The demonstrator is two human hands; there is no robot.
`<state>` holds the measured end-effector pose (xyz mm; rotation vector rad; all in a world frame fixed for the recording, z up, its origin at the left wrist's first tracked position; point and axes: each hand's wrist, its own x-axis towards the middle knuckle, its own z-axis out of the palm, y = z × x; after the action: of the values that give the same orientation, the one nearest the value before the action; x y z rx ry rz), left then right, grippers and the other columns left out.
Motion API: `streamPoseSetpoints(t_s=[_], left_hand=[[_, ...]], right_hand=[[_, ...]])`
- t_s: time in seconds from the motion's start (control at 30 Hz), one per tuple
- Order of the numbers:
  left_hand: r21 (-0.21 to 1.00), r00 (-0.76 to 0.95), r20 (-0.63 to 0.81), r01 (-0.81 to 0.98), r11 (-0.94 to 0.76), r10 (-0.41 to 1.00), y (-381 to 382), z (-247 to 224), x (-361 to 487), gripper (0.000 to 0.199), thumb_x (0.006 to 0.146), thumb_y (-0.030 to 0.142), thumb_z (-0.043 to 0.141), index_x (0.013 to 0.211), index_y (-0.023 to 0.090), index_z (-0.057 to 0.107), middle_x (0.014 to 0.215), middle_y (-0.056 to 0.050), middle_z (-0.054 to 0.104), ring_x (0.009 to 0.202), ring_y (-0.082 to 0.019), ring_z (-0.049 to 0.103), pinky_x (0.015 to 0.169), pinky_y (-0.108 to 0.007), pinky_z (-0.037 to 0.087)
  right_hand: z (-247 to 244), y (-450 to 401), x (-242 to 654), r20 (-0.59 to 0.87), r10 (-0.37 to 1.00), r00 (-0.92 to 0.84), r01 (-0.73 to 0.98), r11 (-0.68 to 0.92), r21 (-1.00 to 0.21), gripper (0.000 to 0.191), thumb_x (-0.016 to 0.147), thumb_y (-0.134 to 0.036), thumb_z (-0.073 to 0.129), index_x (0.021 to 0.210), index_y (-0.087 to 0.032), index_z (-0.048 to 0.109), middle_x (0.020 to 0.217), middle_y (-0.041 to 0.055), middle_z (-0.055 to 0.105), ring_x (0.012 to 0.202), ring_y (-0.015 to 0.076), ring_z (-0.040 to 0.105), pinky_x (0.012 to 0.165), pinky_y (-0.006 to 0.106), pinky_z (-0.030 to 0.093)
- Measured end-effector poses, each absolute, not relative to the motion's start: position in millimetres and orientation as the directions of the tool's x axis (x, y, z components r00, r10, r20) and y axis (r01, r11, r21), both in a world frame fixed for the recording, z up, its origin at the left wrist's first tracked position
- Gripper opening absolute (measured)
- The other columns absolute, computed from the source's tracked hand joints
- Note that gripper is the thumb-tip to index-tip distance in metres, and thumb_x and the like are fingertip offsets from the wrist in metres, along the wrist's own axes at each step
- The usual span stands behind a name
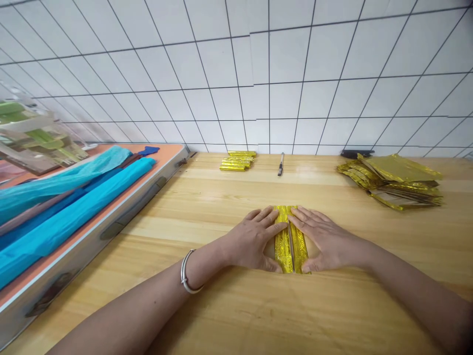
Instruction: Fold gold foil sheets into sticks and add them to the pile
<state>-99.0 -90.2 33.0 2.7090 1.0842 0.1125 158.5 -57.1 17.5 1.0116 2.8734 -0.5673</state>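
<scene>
A shiny gold foil sheet (283,246) lies on the wooden table in front of me, its two sides folded inward so that the edges almost meet along a narrow gap in the middle. My left hand (253,241), with a silver bangle at the wrist, rests flat on the left fold, fingers spread. On the right fold my right hand (321,239) lies the same way, fingers stretched out and thumb near the lower edge. Both hands touch the foil from above, and neither grips it.
Toward the wall sit several folded gold foil strips (236,161) and a utility knife (281,164). A stack of gold foil sheets (395,180) lies back right, before a black object (357,153). Blue rolled material (92,197) covers an orange-topped surface at left. A tiled wall (288,54) closes the back.
</scene>
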Motion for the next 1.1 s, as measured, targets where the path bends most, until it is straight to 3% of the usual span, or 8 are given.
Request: streamPoseSetpoints(t_s=[0.13, 0.33, 0.57, 0.8, 1.1], left_hand=[[0.222, 0.720, -0.061, 0.685, -0.694, 0.691, -88.1, 29.8, -97.3, 0.105, 0.060, 0.072, 0.058, 0.142, 0.021, 0.017, 0.149, -0.016, 0.001, 0.135, -0.039, 0.002, 0.106, -0.054, 0.010], [0.216, 0.721, -0.084, 0.687, -0.694, 0.688, -86.1, 27.5, -96.9, 0.111, 0.058, 0.074, 0.056, 0.143, 0.021, 0.010, 0.149, -0.017, -0.005, 0.135, -0.039, -0.004, 0.106, -0.054, 0.007], [0.241, 0.722, -0.039, 0.677, -0.695, 0.690, -85.7, 24.7, -99.6, 0.115, 0.055, 0.074, 0.059, 0.143, 0.017, 0.013, 0.149, -0.019, 0.002, 0.135, -0.038, -0.002, 0.107, -0.053, 0.007], [0.254, 0.716, -0.013, 0.678, -0.690, 0.698, -86.7, 22.5, -101.5, 0.114, 0.056, 0.076, 0.057, 0.143, 0.014, 0.015, 0.149, -0.019, 0.006, 0.136, -0.037, -0.001, 0.108, -0.052, 0.007], [0.268, 0.728, 0.031, 0.654, -0.707, 0.685, -87.1, 22.3, -103.9, 0.110, 0.060, 0.075, 0.055, 0.142, 0.014, 0.016, 0.149, -0.019, 0.003, 0.136, -0.036, -0.002, 0.108, -0.052, 0.007]], right_hand=[[17.3, -57.0, 159.1, -0.172, 0.576, -0.799, 0.598, 0.732, -0.325, 0.116, 0.058, -0.077, 0.054, 0.144, -0.022, -0.002, 0.150, 0.0083, -0.010, 0.136, 0.0335, -0.004, 0.110, 0.050, 0.004], [16.5, -57.0, 159.3, -0.150, 0.572, -0.807, 0.585, 0.739, -0.334, 0.118, 0.056, -0.075, 0.057, 0.144, -0.023, -0.001, 0.150, 0.0084, -0.010, 0.136, 0.0350, -0.003, 0.110, 0.050, 0.003], [19.7, -57.3, 160.2, -0.147, 0.563, -0.813, 0.578, 0.750, -0.322, 0.117, 0.056, -0.078, 0.055, 0.144, -0.022, 0.003, 0.150, 0.0090, -0.010, 0.136, 0.0350, -0.003, 0.110, 0.050, 0.005], [27.0, -67.2, 160.4, -0.101, 0.555, -0.826, 0.558, 0.779, -0.286, 0.101, 0.066, -0.075, 0.050, 0.144, -0.024, 0.011, 0.151, 0.0071, -0.001, 0.136, 0.0332, 0.000, 0.110, 0.051, 0.005], [27.1, -67.7, 161.2, -0.106, 0.520, -0.848, 0.527, 0.802, -0.280, 0.097, 0.070, -0.072, 0.048, 0.144, -0.023, 0.008, 0.151, 0.0070, -0.001, 0.136, 0.0321, 0.000, 0.110, 0.051, 0.004]])
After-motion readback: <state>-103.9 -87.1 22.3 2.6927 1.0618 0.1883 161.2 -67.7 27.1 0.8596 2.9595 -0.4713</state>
